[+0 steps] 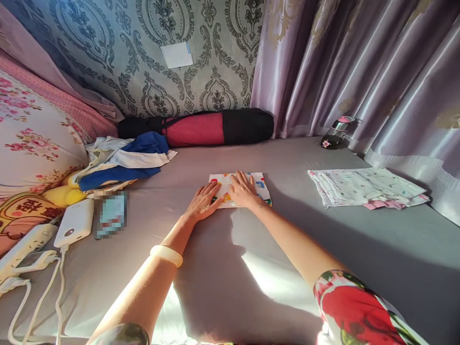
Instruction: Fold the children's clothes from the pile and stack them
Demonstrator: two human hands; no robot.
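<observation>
A folded white cloth (264, 190) with colourful prints lies flat on the grey bed sheet (291, 239), in the middle of the head view. My left hand (204, 202) rests at its left edge, fingers stretched out and palm down. On top of the cloth lies my right hand (244, 190), also flat with its fingers extended. Neither hand grips anything. Part of the cloth's print is hidden beneath the hands. A pale bangle (166, 256) circles my left forearm.
Right of the hands lies a stack of folded light fabric (366, 187), with a dark bottle (336, 133) behind it. Crumpled clothes (125, 160), a white power bank (75, 223), a blurred-out object (112, 215) and a power strip (28, 244) are left. A black-and-red bag (196, 128) lines the wall.
</observation>
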